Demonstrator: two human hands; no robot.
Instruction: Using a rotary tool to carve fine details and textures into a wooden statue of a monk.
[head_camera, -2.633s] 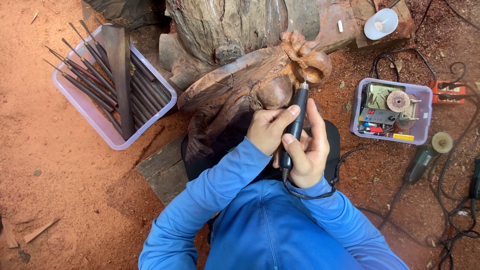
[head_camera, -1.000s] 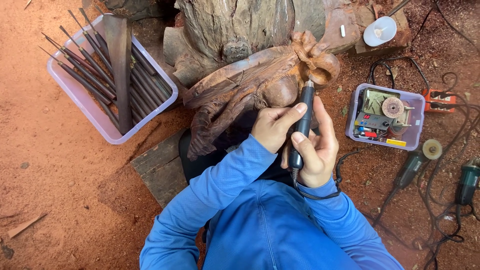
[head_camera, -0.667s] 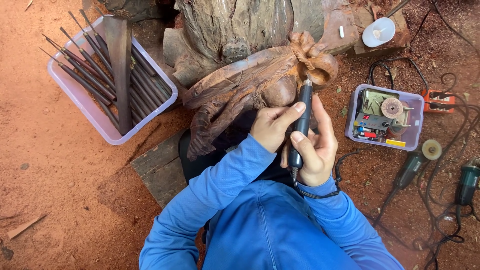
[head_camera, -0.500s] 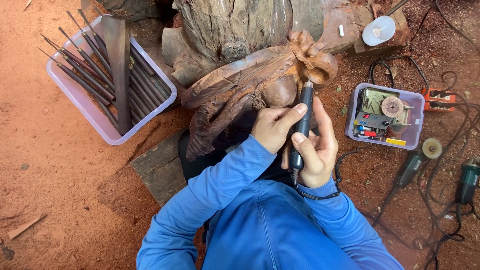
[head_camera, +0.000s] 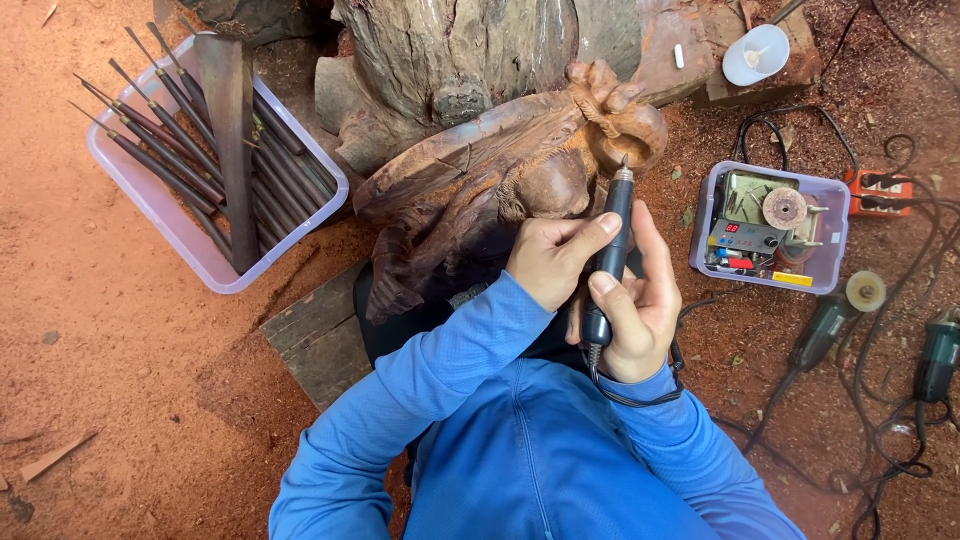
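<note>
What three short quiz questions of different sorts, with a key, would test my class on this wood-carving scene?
1. True or false: both hands grip the black rotary tool.
2. Where does the tool's tip rest? A) on the tray of chisels B) on the knotted top of the wooden carving C) on the white cup
3. Fill in: the tray of chisels lies to the person's ____ side.

Key
1. True: the left hand and the right hand both wrap it.
2. B: the tip meets the wooden carving near its knotted top.
3. Left.
</note>
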